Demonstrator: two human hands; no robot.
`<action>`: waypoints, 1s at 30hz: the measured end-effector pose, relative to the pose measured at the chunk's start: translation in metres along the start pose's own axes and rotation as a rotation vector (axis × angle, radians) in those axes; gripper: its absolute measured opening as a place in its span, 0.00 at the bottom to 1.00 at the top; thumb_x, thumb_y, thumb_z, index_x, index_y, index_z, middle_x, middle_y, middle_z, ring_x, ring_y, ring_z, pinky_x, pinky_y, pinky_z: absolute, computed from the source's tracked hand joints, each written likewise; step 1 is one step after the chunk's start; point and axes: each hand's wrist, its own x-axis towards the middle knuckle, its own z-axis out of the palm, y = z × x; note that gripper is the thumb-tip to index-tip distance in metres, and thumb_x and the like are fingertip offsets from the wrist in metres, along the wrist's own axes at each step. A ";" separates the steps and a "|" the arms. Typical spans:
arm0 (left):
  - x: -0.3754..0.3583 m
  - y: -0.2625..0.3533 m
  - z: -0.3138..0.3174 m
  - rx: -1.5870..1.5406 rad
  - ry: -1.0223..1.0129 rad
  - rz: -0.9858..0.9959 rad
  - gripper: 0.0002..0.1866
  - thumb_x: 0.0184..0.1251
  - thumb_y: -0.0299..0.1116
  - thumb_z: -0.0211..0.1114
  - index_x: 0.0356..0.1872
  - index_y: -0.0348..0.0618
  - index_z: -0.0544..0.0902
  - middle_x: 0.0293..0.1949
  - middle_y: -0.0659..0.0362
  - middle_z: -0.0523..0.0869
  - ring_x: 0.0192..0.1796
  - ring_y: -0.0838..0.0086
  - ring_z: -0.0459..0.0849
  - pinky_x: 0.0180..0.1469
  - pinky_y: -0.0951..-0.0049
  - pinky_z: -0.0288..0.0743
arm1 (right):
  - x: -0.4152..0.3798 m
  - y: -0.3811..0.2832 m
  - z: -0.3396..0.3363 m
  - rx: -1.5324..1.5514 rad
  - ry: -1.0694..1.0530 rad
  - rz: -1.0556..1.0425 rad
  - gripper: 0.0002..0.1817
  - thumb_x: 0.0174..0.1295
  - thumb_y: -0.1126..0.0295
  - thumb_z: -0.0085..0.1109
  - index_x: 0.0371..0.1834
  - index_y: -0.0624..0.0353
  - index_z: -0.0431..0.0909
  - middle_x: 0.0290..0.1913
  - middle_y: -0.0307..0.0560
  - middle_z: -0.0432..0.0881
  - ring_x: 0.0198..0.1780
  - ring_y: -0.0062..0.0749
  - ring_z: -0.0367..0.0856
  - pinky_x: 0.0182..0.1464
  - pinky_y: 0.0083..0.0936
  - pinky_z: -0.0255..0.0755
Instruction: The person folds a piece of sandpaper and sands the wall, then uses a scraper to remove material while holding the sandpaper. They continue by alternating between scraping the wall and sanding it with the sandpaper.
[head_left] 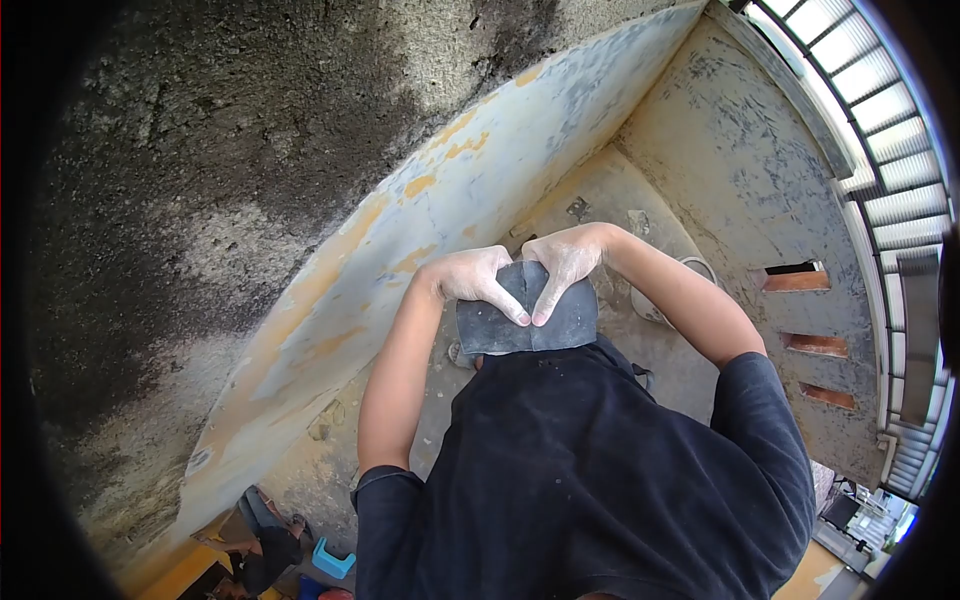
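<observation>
A dark grey sheet of sandpaper (pixel 495 330) is held in front of my waist, with a crease running down its middle. My left hand (pixel 478 278) grips its upper left part, the thumb pressed on the face beside the crease. On the other side, my right hand (pixel 567 262) holds the upper right part, its thumb also lying along the crease. The two thumb tips nearly meet. Both hands are coated in pale dust. The fingers behind the sheet are hidden.
A patchy wall (pixel 400 225) with flaking paint rises on the left, its top rough and blackened. A white bucket (pixel 650 303) stands partly behind my right forearm. Another person (pixel 268 545) and a blue plastic stool (pixel 333 560) are at lower left. The right wall (pixel 745 190) has slot openings.
</observation>
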 end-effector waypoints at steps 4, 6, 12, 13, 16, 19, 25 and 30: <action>-0.007 -0.007 -0.007 0.023 0.107 0.048 0.20 0.43 0.35 0.89 0.37 0.35 0.94 0.31 0.59 0.94 0.31 0.77 0.89 0.40 0.75 0.80 | -0.005 0.000 0.003 0.081 0.147 -0.055 0.23 0.48 0.58 0.89 0.35 0.68 0.91 0.33 0.46 0.92 0.33 0.29 0.89 0.38 0.28 0.81; -0.009 -0.016 -0.009 -0.066 0.147 0.094 0.20 0.41 0.36 0.91 0.35 0.36 0.94 0.31 0.59 0.93 0.32 0.78 0.88 0.40 0.75 0.79 | -0.008 0.005 0.004 0.127 0.201 -0.100 0.22 0.48 0.59 0.88 0.34 0.67 0.90 0.32 0.46 0.91 0.33 0.28 0.88 0.38 0.28 0.80; -0.013 -0.024 -0.013 -0.126 0.234 0.107 0.21 0.39 0.37 0.92 0.33 0.37 0.93 0.31 0.60 0.93 0.32 0.78 0.87 0.41 0.75 0.78 | -0.010 0.004 0.015 0.221 0.431 -0.127 0.19 0.51 0.61 0.87 0.27 0.66 0.89 0.25 0.40 0.87 0.28 0.23 0.82 0.33 0.28 0.74; -0.013 -0.022 -0.014 -0.070 0.243 0.072 0.21 0.39 0.37 0.92 0.33 0.38 0.93 0.31 0.60 0.93 0.32 0.78 0.87 0.41 0.75 0.78 | -0.011 0.006 0.011 0.206 0.390 -0.093 0.19 0.50 0.61 0.87 0.28 0.66 0.90 0.26 0.40 0.88 0.29 0.23 0.83 0.34 0.27 0.76; -0.015 -0.015 -0.015 -0.027 0.309 0.052 0.22 0.41 0.39 0.92 0.34 0.37 0.92 0.31 0.59 0.93 0.33 0.77 0.87 0.42 0.75 0.79 | -0.015 0.008 -0.001 0.211 0.361 -0.015 0.19 0.49 0.61 0.88 0.31 0.66 0.91 0.28 0.41 0.89 0.32 0.25 0.86 0.38 0.27 0.79; -0.010 -0.022 -0.026 -0.010 0.269 0.040 0.23 0.42 0.41 0.92 0.36 0.37 0.92 0.32 0.59 0.93 0.33 0.77 0.87 0.42 0.75 0.79 | -0.017 0.016 -0.002 0.270 0.368 -0.016 0.24 0.49 0.61 0.88 0.42 0.67 0.90 0.36 0.44 0.91 0.39 0.28 0.89 0.46 0.28 0.82; -0.019 -0.032 -0.030 -0.269 0.371 0.042 0.22 0.49 0.38 0.90 0.41 0.38 0.91 0.37 0.59 0.93 0.39 0.76 0.89 0.48 0.72 0.82 | -0.010 0.095 -0.002 0.712 0.327 -0.478 0.50 0.57 0.67 0.83 0.82 0.63 0.63 0.66 0.51 0.82 0.65 0.33 0.83 0.66 0.34 0.78; -0.013 -0.059 -0.034 -0.408 0.485 0.136 0.25 0.52 0.38 0.90 0.47 0.39 0.89 0.41 0.61 0.92 0.44 0.76 0.88 0.52 0.72 0.82 | 0.015 0.131 0.045 1.268 0.386 -0.731 0.39 0.75 0.62 0.66 0.84 0.61 0.58 0.71 0.52 0.78 0.65 0.39 0.84 0.60 0.34 0.79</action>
